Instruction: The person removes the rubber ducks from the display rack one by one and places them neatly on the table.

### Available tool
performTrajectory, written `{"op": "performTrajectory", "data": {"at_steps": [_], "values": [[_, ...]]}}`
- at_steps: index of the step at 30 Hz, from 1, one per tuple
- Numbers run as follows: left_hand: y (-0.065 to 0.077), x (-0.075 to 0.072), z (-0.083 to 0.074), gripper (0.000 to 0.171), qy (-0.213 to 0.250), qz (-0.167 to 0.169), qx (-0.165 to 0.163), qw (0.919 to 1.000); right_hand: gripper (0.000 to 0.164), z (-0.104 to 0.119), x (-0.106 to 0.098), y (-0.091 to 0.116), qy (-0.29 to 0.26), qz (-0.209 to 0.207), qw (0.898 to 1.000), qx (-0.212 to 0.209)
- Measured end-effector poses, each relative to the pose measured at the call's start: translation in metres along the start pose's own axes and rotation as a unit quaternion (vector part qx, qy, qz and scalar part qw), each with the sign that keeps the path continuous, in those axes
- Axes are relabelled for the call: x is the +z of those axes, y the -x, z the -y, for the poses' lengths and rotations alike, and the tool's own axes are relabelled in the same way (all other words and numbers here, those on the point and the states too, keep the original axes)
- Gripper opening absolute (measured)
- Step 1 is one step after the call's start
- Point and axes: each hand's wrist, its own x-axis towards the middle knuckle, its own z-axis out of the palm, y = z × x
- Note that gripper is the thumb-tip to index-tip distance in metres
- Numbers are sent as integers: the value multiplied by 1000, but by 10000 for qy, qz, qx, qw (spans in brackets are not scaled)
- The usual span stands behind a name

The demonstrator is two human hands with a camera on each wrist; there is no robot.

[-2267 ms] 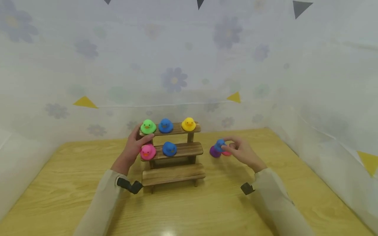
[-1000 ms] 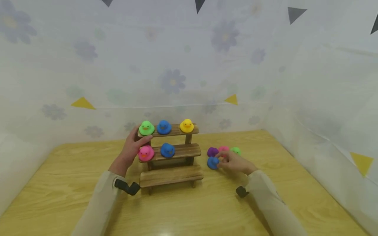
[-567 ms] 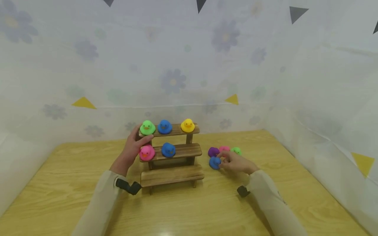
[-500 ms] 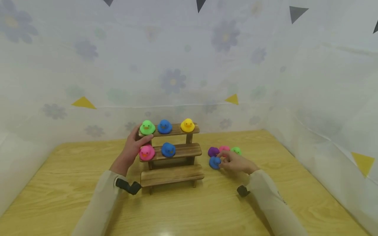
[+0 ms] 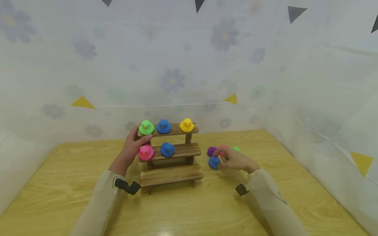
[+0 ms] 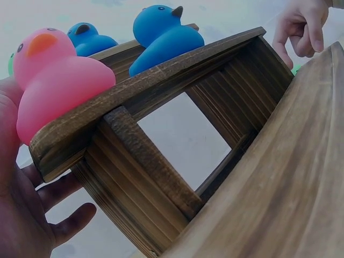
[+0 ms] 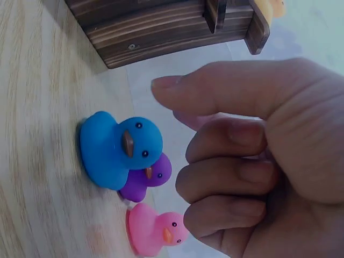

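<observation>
My left hand [image 5: 127, 150] grips the left end of a three-tier wooden stand [image 5: 171, 175], thumb in front and other fingers behind. Beside that hand are a green duck [image 5: 146, 127] on the top tier and a pink duck [image 5: 146, 152] on the middle one. On the table right of the stand sits a blue rubber duck [image 5: 214, 162], upright. My right hand [image 5: 237, 160] is just beside it; the right wrist view shows a gap between duck and hand, with thumb extended and several fingers curled around nothing. Behind stand a purple duck [image 7: 157, 171] and a pink duck [image 7: 153, 228].
The top tier also bears a blue duck [image 5: 163, 126] and a yellow duck [image 5: 186, 125]. Another blue duck [image 6: 164, 37] sits on the middle tier. A green duck [image 5: 235, 149] shows partly past my right hand. Patterned cloth [image 5: 124, 72] hangs behind the table.
My right hand has lowered the blue duck from above the purple and pink ones onto the table in front of them and let go. The left hand keeps its hold.
</observation>
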Motion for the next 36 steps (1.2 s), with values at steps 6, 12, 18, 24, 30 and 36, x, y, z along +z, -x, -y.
{"op": "performTrajectory", "data": {"at_steps": [6, 12, 18, 24, 30, 36], "values": [[0, 0, 1, 54, 37, -41, 38, 10000, 31, 4, 4, -4, -39, -150, 9986, -508], [0, 0, 1, 53, 57, -31, 16, 10000, 25, 16, 11, -7, -311, -580, 9945, -810], [3, -3, 1, 51, -3, -84, -40, 10000, 20, 29, 19, -9, -352, -994, 9910, -825], [-1, -2, 2, 51, 91, 2, 36, 10000, 16, 37, 28, -13, -526, -1701, 9753, -1307], [-3, 2, 2, 48, 196, 34, 143, 9997, 15, 50, 40, -19, -684, -2393, 9468, -2039], [-5, 8, 6, 49, 222, 96, 135, 9996, 17, 72, 45, -9, -608, -2430, 9496, -1884]]}}
